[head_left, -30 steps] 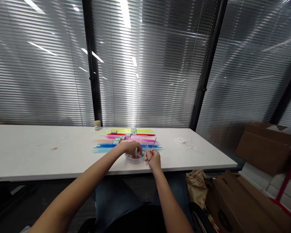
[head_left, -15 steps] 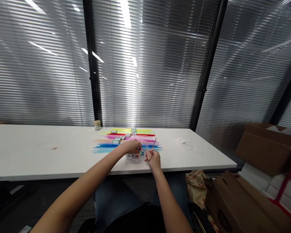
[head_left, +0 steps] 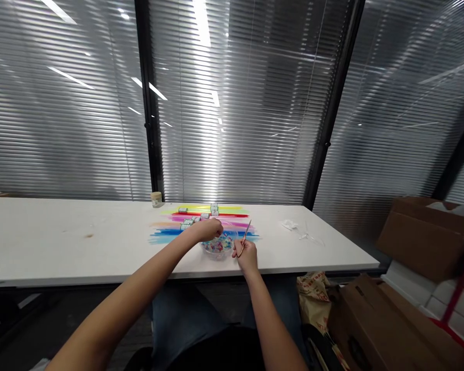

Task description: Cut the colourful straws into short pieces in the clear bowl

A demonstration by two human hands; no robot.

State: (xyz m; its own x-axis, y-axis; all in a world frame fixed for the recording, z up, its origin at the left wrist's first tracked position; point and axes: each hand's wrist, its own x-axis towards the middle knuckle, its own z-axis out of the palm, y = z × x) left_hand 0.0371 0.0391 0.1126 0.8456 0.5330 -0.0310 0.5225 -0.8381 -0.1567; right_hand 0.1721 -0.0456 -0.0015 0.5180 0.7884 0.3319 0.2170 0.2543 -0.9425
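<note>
A clear bowl (head_left: 218,254) full of small many-coloured pieces stands near the table's front edge. Over its far left rim is my left hand (head_left: 210,229), its fingers pinched together; whatever lies between them is too small or hidden to name. My right hand (head_left: 247,254) grips a pair of scissors (head_left: 246,230) with copper-coloured handles, just right of the bowl, the blades pointing up and away from me. Behind the bowl lie bundles of long thin coloured strands (head_left: 166,233) in yellow, red, pink, orange and blue. White printed labels (head_left: 186,224) wrap around several of them.
The white table (head_left: 100,257) ends at a wall of blinds. A small jar with a tan lid (head_left: 156,200) stands at the back. Crumpled clear plastic (head_left: 290,224) lies on the right. Cardboard boxes (head_left: 394,319) and a paper bag (head_left: 314,299) are on the floor at right.
My left hand has lifted out of the bowl and moved slightly up and left, uncovering more of the coloured pieces. The right hand with the scissors has hardly moved.
</note>
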